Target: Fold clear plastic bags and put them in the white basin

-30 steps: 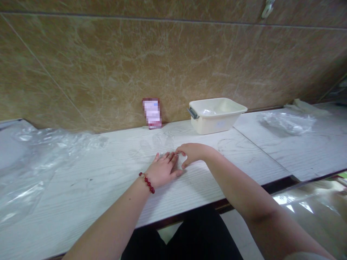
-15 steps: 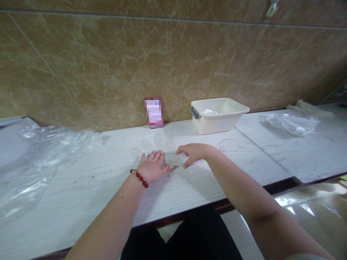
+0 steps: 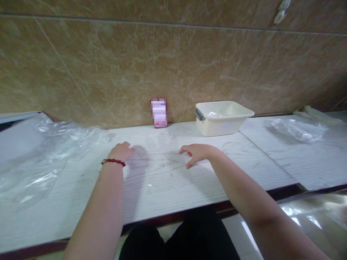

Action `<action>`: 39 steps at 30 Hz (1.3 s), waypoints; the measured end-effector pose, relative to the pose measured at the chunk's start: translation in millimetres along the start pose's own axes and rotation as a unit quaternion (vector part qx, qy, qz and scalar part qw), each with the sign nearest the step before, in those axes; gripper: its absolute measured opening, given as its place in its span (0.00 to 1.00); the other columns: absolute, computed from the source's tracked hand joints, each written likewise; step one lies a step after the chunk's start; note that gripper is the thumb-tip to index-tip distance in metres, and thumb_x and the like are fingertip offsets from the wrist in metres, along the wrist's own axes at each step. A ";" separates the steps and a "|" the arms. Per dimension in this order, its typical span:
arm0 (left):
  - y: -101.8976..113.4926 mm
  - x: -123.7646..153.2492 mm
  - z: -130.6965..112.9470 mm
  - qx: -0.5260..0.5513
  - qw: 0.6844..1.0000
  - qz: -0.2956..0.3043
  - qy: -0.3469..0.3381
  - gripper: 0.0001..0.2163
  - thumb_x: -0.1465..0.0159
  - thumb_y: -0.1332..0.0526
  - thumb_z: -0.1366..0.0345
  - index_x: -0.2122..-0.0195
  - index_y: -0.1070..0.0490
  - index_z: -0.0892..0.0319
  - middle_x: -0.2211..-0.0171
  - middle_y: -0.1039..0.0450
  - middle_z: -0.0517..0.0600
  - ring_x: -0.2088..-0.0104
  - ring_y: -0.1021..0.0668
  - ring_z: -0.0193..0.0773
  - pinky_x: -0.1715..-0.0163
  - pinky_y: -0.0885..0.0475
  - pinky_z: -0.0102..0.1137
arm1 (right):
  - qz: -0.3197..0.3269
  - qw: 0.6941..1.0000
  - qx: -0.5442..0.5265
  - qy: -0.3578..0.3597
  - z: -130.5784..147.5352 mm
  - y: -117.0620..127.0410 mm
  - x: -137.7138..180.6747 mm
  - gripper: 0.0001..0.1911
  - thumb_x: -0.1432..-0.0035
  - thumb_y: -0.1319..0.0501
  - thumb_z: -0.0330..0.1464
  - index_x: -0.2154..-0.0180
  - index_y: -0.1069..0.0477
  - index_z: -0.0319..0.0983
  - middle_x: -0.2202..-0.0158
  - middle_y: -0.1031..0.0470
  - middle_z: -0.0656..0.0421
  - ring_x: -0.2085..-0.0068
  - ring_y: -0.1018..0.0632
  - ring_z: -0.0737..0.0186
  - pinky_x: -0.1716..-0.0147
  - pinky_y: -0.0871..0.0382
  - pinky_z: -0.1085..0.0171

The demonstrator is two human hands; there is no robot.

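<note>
A clear, thin plastic film [image 3: 159, 159] lies flat on the white table [image 3: 173, 195] between my hands and is hard to make out. My right hand [image 3: 196, 153] rests on its right edge, with thumb and fingertips bent down and pinching the film against the table. My left hand [image 3: 122, 151], with a red bead bracelet [image 3: 113, 162] on the wrist, sits to the left of the film. Its fingers are curled under, and what they hold, if anything, is hidden.
A cream plastic tub [image 3: 223, 117] with a grey handle stands against the brown tiled wall [image 3: 173, 65], beside a small blurred card [image 3: 159, 112]. Crumpled clear plastic [image 3: 46, 151] is heaped at the left, and more plastic [image 3: 296, 128] lies at the right. The table's front edge runs just above my lap.
My left hand has slid left, away from my right hand, and curled its fingers from flat. My right hand has stayed in place. The view has shifted slightly.
</note>
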State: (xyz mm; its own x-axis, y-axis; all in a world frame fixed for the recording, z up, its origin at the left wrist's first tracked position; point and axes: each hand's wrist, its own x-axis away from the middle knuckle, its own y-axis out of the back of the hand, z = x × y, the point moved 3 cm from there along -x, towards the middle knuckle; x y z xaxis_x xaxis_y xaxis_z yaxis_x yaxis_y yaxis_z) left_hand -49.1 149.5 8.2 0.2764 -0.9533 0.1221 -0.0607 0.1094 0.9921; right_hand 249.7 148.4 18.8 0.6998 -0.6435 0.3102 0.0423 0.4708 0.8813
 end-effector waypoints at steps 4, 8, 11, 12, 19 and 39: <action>-5.4 -2.7 -6.4 0.001 1.000 0.013 -0.026 0.22 0.48 0.49 0.53 0.58 0.33 0.62 0.58 0.31 0.61 0.57 0.29 0.48 0.62 0.35 0.33 | -0.001 1.000 -0.004 0.002 -2.1 -1.0 -1.5 0.38 0.66 0.36 0.44 0.51 0.42 0.40 0.68 0.34 0.59 0.68 0.31 0.63 0.70 0.40 0.67; -6.5 -1.2 -13.6 0.017 0.999 0.000 -0.037 0.19 0.48 0.48 0.56 0.59 0.32 0.61 0.58 0.31 0.60 0.58 0.29 0.47 0.62 0.35 0.33 | 0.001 1.000 -0.009 -0.005 -1.8 -1.2 -2.0 0.38 0.66 0.36 0.44 0.51 0.42 0.41 0.68 0.34 0.59 0.68 0.31 0.63 0.70 0.41 0.67; -7.7 -2.2 -15.8 0.032 0.998 -0.036 -0.039 0.21 0.48 0.48 0.57 0.57 0.34 0.63 0.58 0.31 0.60 0.58 0.29 0.46 0.62 0.35 0.33 | -0.003 1.000 -0.011 -0.006 -2.1 -1.4 -2.2 0.38 0.67 0.36 0.44 0.51 0.42 0.41 0.68 0.34 0.59 0.68 0.31 0.62 0.71 0.41 0.67; -8.3 -2.9 -16.4 0.036 0.998 -0.045 -0.041 0.20 0.48 0.47 0.57 0.57 0.34 0.63 0.59 0.31 0.60 0.58 0.28 0.46 0.62 0.35 0.33 | -0.004 1.000 -0.011 -0.004 -2.4 -1.5 -2.4 0.38 0.67 0.36 0.45 0.51 0.42 0.41 0.69 0.34 0.60 0.68 0.31 0.62 0.71 0.41 0.67; -11.7 -6.9 -20.3 0.034 0.997 -0.053 -0.043 0.12 0.46 0.50 0.63 0.69 0.29 0.61 0.65 0.28 0.58 0.60 0.27 0.44 0.61 0.35 0.31 | -0.001 1.000 -0.007 0.002 -3.4 -1.7 -3.1 0.38 0.66 0.36 0.45 0.51 0.42 0.41 0.68 0.34 0.59 0.69 0.31 0.62 0.71 0.41 0.67; -5.1 -0.7 -23.0 0.113 0.990 -0.083 -0.019 0.12 0.44 0.53 0.67 0.62 0.37 0.63 0.65 0.28 0.59 0.63 0.27 0.43 0.65 0.34 0.32 | 0.002 1.000 -0.004 0.005 -3.1 -1.0 -2.5 0.39 0.67 0.36 0.45 0.51 0.42 0.41 0.67 0.33 0.59 0.68 0.30 0.62 0.71 0.40 0.67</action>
State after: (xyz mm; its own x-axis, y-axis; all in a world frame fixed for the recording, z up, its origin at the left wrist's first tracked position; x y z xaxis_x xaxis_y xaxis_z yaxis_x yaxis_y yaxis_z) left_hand -26.9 156.1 3.6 0.2654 -0.9630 -0.0473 -0.2312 -0.1112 0.9665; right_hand 250.1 151.5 16.0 0.7069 -0.6353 0.3110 0.0438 0.4782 0.8772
